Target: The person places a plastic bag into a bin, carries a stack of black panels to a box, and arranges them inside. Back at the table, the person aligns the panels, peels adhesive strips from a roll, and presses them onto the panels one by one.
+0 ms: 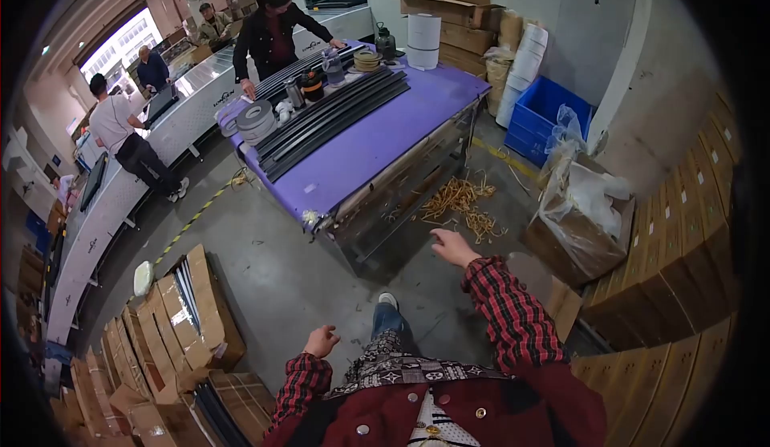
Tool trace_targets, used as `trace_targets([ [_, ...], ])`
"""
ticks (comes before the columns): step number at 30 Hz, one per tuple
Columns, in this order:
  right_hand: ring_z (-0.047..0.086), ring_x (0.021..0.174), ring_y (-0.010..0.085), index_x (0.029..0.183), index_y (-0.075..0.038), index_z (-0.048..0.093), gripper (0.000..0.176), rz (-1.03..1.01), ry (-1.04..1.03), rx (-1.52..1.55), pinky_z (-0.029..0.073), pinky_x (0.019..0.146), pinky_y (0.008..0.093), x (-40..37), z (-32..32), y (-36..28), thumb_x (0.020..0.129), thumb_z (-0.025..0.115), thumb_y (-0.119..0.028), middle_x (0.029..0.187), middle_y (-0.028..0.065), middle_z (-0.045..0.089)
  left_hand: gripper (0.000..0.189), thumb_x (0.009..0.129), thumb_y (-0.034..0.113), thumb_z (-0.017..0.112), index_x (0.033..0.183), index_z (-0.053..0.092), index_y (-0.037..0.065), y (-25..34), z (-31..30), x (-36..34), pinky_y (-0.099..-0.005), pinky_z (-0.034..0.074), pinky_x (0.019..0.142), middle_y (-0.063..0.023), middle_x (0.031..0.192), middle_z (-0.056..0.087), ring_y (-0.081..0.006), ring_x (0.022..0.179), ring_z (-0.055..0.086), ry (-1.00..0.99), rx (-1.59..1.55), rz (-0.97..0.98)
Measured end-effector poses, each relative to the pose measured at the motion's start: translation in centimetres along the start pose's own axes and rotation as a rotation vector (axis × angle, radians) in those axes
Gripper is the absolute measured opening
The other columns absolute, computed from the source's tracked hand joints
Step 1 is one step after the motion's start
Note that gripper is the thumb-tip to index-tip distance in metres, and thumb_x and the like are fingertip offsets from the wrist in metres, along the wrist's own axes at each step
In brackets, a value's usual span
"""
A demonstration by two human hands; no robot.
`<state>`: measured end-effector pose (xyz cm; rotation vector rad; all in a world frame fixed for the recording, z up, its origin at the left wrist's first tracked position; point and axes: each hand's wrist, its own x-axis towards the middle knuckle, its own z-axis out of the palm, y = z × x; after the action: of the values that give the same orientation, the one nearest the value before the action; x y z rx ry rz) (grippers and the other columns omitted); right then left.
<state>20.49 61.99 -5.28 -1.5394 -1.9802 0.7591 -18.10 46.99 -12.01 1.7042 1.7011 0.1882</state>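
My right hand reaches forward in a red plaid sleeve, fingers loosely spread, holding nothing, over the grey floor just in front of the purple worktable. My left hand hangs low by my hip with fingers curled and nothing in it. My foot steps forward between the two hands. On the table lie long black strips, rolls of tape and several cups and bottles.
A person in black stands at the table's far side. Other people work along a long white bench at left. Cardboard boxes sit at lower left, stacked cartons at right, an open box with plastic, a blue crate, yellowish scraps on the floor.
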Motion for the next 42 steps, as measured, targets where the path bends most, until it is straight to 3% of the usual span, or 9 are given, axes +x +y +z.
trace_targets([
  [4, 0.053, 0.085, 0.0308, 0.105, -0.002, 0.049, 0.036, -0.228, -0.158, -0.063, 0.043, 0.073, 0.0365, 8.7, -1.8, 0.8, 0.073, 0.055, -0.017, 0.093, 0.0173, 0.055, 0.037, 0.069, 0.022, 0.059, 0.099, 0.055, 0.000, 0.4, -3.3, 14.1, -0.0331, 0.046, 0.069, -0.0146, 0.078, 0.061, -0.0268, 0.075, 0.059, -0.032, 0.013, 0.055],
  [9, 0.055, 0.083, 0.0307, 0.102, -0.002, 0.052, 0.038, 0.300, -0.169, -0.242, 0.044, 0.073, 0.0358, 13.1, -6.6, 14.7, 0.068, 0.059, -0.017, 0.088, 0.0170, 0.057, 0.034, 0.067, 0.020, 0.059, 0.096, 0.056, 0.000, 6.2, -10.5, 32.7, -0.0355, 0.046, 0.070, -0.0145, 0.077, 0.060, -0.0282, 0.075, 0.058, 0.142, 0.059, 0.139],
  [15, 0.056, 0.080, 0.0295, 0.095, -0.002, 0.056, 0.033, 0.485, -0.211, -0.245, 0.044, 0.071, 0.0364, 15.4, -11.4, 23.1, 0.066, 0.060, -0.018, 0.083, 0.0150, 0.058, 0.045, 0.068, 0.018, 0.061, 0.107, 0.047, 0.002, 11.6, -15.5, 48.9, -0.0382, 0.041, 0.078, -0.0208, 0.098, 0.052, -0.0339, 0.091, 0.050, 0.212, 0.112, 0.162],
  [20, 0.056, 0.076, 0.0302, 0.094, -0.003, 0.056, 0.030, 0.315, -0.295, -0.197, 0.044, 0.068, 0.0372, 34.1, -10.9, 24.6, 0.068, 0.059, -0.017, 0.082, 0.0151, 0.058, 0.057, 0.067, 0.018, 0.061, 0.118, 0.037, 0.006, 11.6, -16.8, 59.1, -0.0452, 0.032, 0.087, -0.0163, 0.119, 0.037, -0.0334, 0.109, 0.035, 0.733, 0.359, -0.129],
  [22, 0.054, 0.085, 0.0304, 0.101, 0.000, 0.051, 0.034, 0.098, -0.252, -0.151, 0.043, 0.074, 0.0349, 44.5, -8.7, 22.6, 0.069, 0.057, -0.012, 0.093, 0.0179, 0.055, 0.063, 0.064, 0.019, 0.064, 0.118, 0.035, 0.009, 12.2, -17.8, 61.0, -0.0460, 0.033, 0.085, -0.0145, 0.118, 0.037, -0.0285, 0.109, 0.037, 0.793, 0.516, -0.198],
  [25, 0.043, 0.100, 0.0348, 0.111, 0.000, 0.043, 0.046, -0.384, -0.166, -0.208, 0.036, 0.084, 0.0385, 58.2, -4.0, 22.1, 0.069, 0.057, -0.011, 0.110, 0.0201, 0.045, 0.035, 0.064, 0.011, 0.054, 0.099, 0.047, 0.008, 11.4, -17.6, 63.9, -0.0416, 0.035, 0.076, -0.0100, 0.090, 0.046, -0.0253, 0.092, 0.043, 0.969, 0.587, -0.233],
  [26, 0.039, 0.105, 0.0357, 0.113, 0.001, 0.040, 0.049, -0.495, -0.132, -0.258, 0.033, 0.087, 0.0396, 61.5, -2.7, 20.9, 0.068, 0.058, -0.009, 0.115, 0.0203, 0.040, 0.034, 0.066, 0.013, 0.053, 0.099, 0.046, 0.008, 11.8, -17.8, 64.2, -0.0415, 0.035, 0.076, -0.0101, 0.089, 0.047, -0.0255, 0.091, 0.044, 0.859, 0.542, -0.299],
  [32, 0.040, 0.100, 0.0311, 0.115, -0.002, 0.040, 0.064, -0.883, -0.381, -0.368, 0.034, 0.085, 0.0385, 72.1, 1.3, 17.1, 0.059, 0.068, -0.013, 0.106, 0.0150, 0.042, 0.028, 0.071, 0.016, 0.050, 0.098, 0.047, 0.008, 12.0, -18.4, 65.3, -0.0362, 0.034, 0.083, -0.0089, 0.096, 0.049, -0.0236, 0.095, 0.045, 0.684, 0.508, -0.329],
  [42, 0.043, 0.092, 0.0304, 0.104, -0.005, 0.048, 0.051, -0.656, -0.754, -0.349, 0.037, 0.079, 0.0381, 70.5, -8.5, 24.0, 0.059, 0.069, -0.017, 0.097, 0.0127, 0.046, 0.040, 0.063, 0.025, 0.066, 0.096, 0.052, 0.007, 23.2, -15.1, 64.2, -0.0363, 0.038, 0.075, -0.0096, 0.093, 0.051, -0.0271, 0.091, 0.047, 0.266, 0.082, -0.196],
])
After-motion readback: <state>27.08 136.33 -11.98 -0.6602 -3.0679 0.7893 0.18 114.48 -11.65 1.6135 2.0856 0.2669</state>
